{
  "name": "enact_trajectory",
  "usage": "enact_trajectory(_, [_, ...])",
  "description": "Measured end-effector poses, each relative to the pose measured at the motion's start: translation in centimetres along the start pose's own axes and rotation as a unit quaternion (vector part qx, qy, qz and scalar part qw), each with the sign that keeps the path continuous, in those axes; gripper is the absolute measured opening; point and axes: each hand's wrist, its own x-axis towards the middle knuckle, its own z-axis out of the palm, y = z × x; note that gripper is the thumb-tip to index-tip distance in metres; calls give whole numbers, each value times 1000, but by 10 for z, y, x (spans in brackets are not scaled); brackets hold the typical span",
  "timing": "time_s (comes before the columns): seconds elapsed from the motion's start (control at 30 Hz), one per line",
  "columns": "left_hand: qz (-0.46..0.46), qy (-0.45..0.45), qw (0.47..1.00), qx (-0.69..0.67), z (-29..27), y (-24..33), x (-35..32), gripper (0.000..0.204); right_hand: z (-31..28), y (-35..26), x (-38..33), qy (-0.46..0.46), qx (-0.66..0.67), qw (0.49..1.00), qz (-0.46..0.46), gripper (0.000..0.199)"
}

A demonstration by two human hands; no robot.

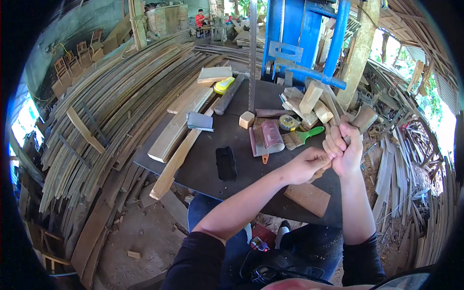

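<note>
My left hand (309,164) and my right hand (345,147) meet above the right side of the dark table (198,164). Both have curled fingers, and the left fingertips press against the right hand's fingers. What they hold, if anything, is hidden. A rounded wooden block (365,118) shows just beyond the right hand; I cannot tell whether that hand grips it. Below the hands lies a flat wooden board (308,199). Left of them are a green-handled brush (302,137), a tape measure (288,122) and a curled reddish sheet, apparently sandpaper (272,137).
An upright saw blade (252,58) rises at the table's far edge, beside a blue machine frame (304,43). Wooden planks (181,125), a yellow brush (224,85) and a black rectangular object (225,163) lie on the table. Stacked lumber (96,130) fills the left. Another person (200,19) sits far back.
</note>
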Motion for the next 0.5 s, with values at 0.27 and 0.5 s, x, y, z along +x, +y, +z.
enact_trajectory(0.27, [164,185,779,576,23,5,-32,51,-44,-23,-7,-3,65,997,45,38])
enact_trajectory(0.5, [31,176,808,562,34,-18,-92,57,-78,1,-29,5,62,993,103,40])
